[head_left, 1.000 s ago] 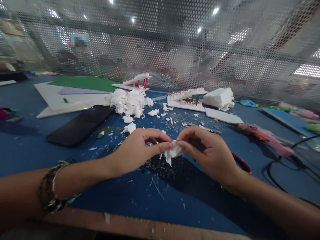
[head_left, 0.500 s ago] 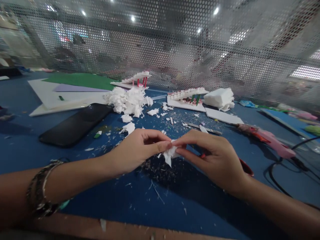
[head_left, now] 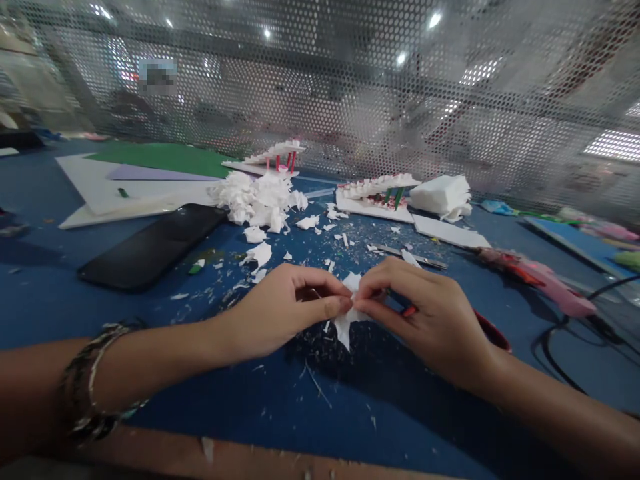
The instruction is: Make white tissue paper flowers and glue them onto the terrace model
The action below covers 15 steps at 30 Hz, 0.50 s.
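Observation:
My left hand and my right hand meet over the middle of the blue table. Both pinch a small piece of white tissue paper between thumb and fingertips; its corners stick out above and below the fingers. Beyond my left hand lies a heap of crumpled white tissue, with loose torn bits in front of it. A pair of scissors with red handles lies partly hidden under my right hand.
A black phone lies at left beside white, purple and green sheets. Two small stair-like models stand at the back, near a tissue stack. Tweezers and a pink glue gun with its cable are at right.
The white tissue piece has been turned and spread between my fingertips, so more of it shows above and below. My hands have shifted only slightly.

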Tool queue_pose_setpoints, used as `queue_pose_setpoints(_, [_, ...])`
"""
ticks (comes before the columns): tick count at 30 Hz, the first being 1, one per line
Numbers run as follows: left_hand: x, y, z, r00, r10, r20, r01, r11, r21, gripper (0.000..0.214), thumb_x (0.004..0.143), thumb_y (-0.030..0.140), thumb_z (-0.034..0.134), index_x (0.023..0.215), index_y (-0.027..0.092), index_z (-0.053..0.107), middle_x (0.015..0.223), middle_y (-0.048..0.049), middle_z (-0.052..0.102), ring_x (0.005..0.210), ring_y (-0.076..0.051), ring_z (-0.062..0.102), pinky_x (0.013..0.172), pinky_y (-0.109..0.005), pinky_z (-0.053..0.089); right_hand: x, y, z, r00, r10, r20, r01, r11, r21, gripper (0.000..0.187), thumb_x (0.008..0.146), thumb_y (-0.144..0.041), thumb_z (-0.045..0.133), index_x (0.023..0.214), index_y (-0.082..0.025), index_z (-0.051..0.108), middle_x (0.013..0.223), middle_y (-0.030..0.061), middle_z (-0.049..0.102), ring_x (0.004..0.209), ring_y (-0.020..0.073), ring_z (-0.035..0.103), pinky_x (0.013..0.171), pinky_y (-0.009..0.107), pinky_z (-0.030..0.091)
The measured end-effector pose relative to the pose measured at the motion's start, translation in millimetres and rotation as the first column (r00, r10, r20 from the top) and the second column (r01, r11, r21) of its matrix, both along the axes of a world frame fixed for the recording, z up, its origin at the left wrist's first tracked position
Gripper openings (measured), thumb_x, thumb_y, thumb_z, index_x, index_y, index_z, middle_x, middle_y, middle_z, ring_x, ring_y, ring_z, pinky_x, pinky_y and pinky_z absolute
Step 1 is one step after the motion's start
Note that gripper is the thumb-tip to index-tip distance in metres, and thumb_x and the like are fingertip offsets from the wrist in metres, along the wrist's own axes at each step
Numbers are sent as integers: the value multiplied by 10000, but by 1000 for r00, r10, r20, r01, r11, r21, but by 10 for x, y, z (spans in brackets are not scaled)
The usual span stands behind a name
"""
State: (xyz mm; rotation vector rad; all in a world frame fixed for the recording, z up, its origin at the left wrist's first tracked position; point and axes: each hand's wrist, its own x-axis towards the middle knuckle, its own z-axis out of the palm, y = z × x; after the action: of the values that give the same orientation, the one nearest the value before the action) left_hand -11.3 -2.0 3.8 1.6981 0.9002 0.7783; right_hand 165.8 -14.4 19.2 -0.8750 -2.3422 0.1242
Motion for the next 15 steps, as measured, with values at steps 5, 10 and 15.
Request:
queue_pose_setpoints(5, [-10,-18,-28,998,36,-50,-26,981,191,109,740,195,551,702,182,653,680,37,642,638,-94,549,574,-165,399,3,16,-60,999,-37,25,36,999,7,93,809,-200,522,720,-176,509,647,-15,544,578,81,496,523,185,384])
queue_pose_setpoints(10, [-6,-41,-29,995,83,-49,-64,953,295,99,736,247,580,729,186,658,716,29,664,684,-113,577,627,-176,424,-3,-11,-84,996,-88,5,88,994,61,94,817,-209,504,730,-173,507,665,-11,545,579,77,504,524,183,386])
queue_pose_setpoints(15, [-3,-73,-8,992,120,-27,-105,938,330,76,722,243,616,684,189,653,687,42,657,649,-100,568,621,-167,417,-33,-60,-59,993,-103,-59,107,992,67,80,791,-193,544,718,-170,519,648,-18,563,561,68,512,512,171,395])
